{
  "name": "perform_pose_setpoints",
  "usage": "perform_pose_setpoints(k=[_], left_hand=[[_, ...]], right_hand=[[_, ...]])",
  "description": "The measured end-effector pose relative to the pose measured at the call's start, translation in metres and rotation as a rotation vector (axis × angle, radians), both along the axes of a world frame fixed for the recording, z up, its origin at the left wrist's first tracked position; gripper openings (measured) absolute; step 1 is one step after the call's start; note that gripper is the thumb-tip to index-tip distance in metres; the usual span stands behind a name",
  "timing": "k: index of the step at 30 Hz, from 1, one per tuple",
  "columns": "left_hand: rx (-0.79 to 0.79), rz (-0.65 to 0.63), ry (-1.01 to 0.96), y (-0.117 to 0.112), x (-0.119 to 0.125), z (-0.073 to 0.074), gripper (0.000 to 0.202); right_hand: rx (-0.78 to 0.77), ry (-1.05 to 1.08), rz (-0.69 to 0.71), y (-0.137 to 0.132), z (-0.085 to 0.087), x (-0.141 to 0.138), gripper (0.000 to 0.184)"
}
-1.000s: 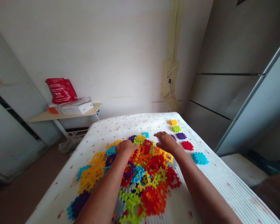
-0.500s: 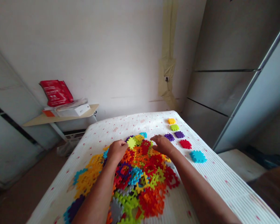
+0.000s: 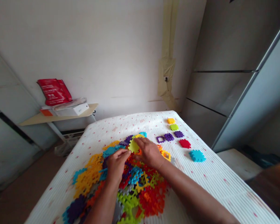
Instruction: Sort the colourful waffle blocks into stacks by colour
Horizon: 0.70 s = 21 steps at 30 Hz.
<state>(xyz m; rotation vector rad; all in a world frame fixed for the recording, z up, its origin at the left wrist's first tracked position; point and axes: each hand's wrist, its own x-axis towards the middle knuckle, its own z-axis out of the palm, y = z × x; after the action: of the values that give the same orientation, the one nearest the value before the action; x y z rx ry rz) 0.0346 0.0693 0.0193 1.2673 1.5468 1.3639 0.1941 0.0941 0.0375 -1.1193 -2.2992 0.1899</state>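
Observation:
My right hand point(image 3: 149, 152) and my left hand point(image 3: 118, 163) meet above a heap of interlocking plastic waffle blocks point(image 3: 140, 183) in many colours. The right fingers press on a lime-green block point(image 3: 133, 146), tilted up at the heap's far edge. My left fingertips reach its lower edge, but I cannot tell if they grip it. Beyond the right hand, a small row of blocks lies apart: a purple open-frame block point(image 3: 160, 139), a purple block point(image 3: 169, 137), a red block point(image 3: 185, 143) and a cyan block point(image 3: 197, 155).
The heap lies on a white ribbed mattress point(image 3: 207, 177) with small red dots. A yellow block point(image 3: 170, 120) and a green block point(image 3: 174, 127) sit near its far end. A shelf point(image 3: 58, 118) holds a red bag and white box at left; grey panels stand at right.
My hands have moved together over the heap. The lime-green block has tilted up under my right fingers. A purple open-frame block has appeared beside the purple blocks on the right.

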Motion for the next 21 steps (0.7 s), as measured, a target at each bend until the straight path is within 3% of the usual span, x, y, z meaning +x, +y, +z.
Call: perform_pose_setpoints(k=[6,10,16,19,21], left_hand=[[0.070,-0.077,0.099,-0.003,0.002,-0.010,0.025],[0.108,-0.109,0.239,-0.004,0.004,-0.010,0.023],[0.150,-0.131,0.359,-0.005,0.008,-0.013,0.028],[0.253,-0.122,0.570,-0.006,0.001,-0.018,0.028],[0.297,-0.154,0.749,-0.008,-0.005,-0.024,0.025]], right_hand=[[-0.032,-0.025,-0.054,-0.003,-0.001,-0.007,0.056],[-0.092,-0.058,-0.017,0.001,-0.001,-0.001,0.059],[-0.055,-0.125,-0.002,0.016,0.007,0.020,0.057],[-0.075,-0.222,-0.135,0.045,0.019,0.056,0.059],[-0.111,-0.381,-0.346,0.070,0.027,0.089,0.061]])
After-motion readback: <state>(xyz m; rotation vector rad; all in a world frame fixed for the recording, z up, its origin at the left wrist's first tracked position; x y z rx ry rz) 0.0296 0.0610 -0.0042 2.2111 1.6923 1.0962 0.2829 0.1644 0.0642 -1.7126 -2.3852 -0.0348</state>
